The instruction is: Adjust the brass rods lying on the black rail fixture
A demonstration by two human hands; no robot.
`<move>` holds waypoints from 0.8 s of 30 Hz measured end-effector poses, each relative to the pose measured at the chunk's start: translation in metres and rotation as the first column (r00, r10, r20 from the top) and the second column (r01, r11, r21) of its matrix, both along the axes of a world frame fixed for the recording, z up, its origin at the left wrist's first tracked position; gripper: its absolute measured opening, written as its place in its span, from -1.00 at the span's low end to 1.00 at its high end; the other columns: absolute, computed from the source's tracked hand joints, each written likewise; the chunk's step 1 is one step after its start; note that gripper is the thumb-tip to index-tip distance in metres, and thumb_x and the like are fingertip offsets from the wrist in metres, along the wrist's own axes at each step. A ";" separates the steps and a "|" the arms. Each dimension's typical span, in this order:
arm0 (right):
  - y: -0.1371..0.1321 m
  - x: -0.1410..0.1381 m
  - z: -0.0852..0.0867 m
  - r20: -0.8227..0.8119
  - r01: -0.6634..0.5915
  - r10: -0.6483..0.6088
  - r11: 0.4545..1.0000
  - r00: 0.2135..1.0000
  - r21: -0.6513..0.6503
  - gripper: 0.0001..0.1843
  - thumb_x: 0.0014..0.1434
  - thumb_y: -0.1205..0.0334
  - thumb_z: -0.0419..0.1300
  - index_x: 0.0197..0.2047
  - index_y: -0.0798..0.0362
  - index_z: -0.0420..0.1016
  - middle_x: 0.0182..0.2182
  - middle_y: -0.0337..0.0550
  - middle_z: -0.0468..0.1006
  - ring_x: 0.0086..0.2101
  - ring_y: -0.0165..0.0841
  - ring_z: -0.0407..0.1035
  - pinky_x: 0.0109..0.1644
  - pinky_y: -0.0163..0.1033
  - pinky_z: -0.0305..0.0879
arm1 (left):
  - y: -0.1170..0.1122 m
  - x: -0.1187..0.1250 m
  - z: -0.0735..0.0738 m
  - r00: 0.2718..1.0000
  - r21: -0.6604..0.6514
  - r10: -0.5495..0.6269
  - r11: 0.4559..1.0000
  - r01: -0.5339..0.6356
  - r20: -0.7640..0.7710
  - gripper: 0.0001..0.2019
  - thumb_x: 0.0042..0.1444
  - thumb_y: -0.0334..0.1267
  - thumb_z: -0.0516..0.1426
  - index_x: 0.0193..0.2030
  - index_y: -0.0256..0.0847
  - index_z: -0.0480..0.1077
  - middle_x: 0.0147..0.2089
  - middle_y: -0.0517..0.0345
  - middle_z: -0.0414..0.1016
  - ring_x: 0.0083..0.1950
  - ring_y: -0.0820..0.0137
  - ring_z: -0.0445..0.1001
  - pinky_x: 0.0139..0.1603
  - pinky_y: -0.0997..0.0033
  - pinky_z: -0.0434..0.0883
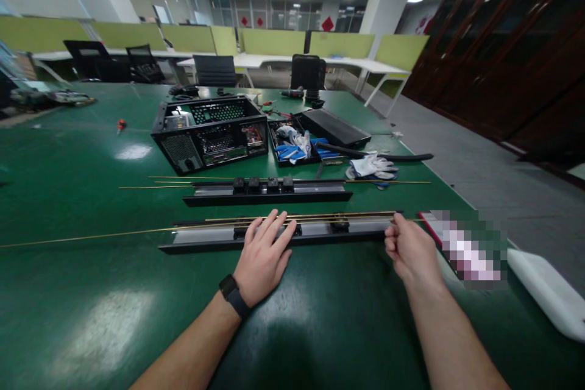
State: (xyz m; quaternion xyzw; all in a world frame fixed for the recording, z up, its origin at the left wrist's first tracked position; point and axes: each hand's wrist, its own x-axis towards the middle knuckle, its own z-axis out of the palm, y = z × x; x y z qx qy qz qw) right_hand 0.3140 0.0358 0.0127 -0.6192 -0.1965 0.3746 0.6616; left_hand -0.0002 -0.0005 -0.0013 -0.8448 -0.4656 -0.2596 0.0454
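A long black rail (pixel 201 241) with grey top and small black blocks lies across the green table (pixel 91 292) in front of me. Thin brass rods (pixel 91 236) run along it and stick out far to the left. My left hand (pixel 262 256) lies flat on the middle of the rail, fingers stretched over the rods. My right hand (pixel 409 247) is curled at the rail's right end, fingers closed around the rail end or the rod tips. A black band sits on my left wrist.
A second black rail (pixel 267 192) with brass rods lies just behind. Further back stand an open black computer case (pixel 208 131), a tray with blue-white gloves (pixel 292 146), a black flat box (pixel 336 128) and loose gloves (pixel 370 166). The table's edge runs along the right.
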 end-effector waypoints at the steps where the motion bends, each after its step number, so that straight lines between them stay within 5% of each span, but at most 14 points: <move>1: -0.001 -0.003 -0.001 0.008 -0.020 0.020 1.000 1.000 0.005 -0.62 0.05 -0.01 0.43 -0.39 0.05 0.37 -0.64 -0.33 0.41 -0.78 -0.55 0.12 -0.82 -0.48 -0.14 | 0.000 0.000 0.000 1.000 -0.003 0.002 1.000 -0.002 -0.002 -0.43 0.32 -0.28 0.12 0.46 -0.10 0.19 0.50 -0.02 0.18 0.53 0.09 0.08 0.48 -0.08 0.04; 8: -0.007 -0.021 -0.003 -0.025 -0.247 0.246 0.969 0.969 -0.015 -0.50 -0.10 -0.08 0.53 -0.39 0.09 0.41 -0.63 -0.31 0.41 -0.78 -0.58 0.08 -0.82 -0.47 -0.18 | -0.001 0.000 0.001 1.000 -0.009 0.003 1.000 -0.003 -0.008 -0.43 0.33 -0.28 0.11 0.46 -0.10 0.18 0.50 -0.02 0.17 0.54 0.10 0.06 0.48 -0.08 0.03; 16: 0.000 0.003 0.004 -0.035 0.025 -0.026 0.999 0.999 -0.020 -0.60 0.07 0.03 0.43 -0.44 0.03 0.30 -0.64 -0.37 0.34 -0.76 -0.57 0.11 -0.80 -0.47 -0.11 | 0.000 0.001 0.002 1.000 -0.010 0.001 1.000 -0.001 -0.002 -0.42 0.32 -0.29 0.11 0.47 -0.08 0.18 0.49 -0.03 0.19 0.53 0.08 0.08 0.48 -0.10 0.05; 24: -0.005 -0.013 0.000 0.000 -0.113 0.113 0.994 0.994 0.011 -0.54 -0.04 -0.06 0.49 -0.40 0.05 0.36 -0.64 -0.34 0.39 -0.78 -0.56 0.09 -0.81 -0.47 -0.16 | -0.001 0.000 0.001 1.000 -0.002 0.007 1.000 -0.007 -0.006 -0.41 0.31 -0.28 0.13 0.47 -0.07 0.18 0.50 -0.03 0.19 0.53 0.08 0.08 0.48 -0.09 0.06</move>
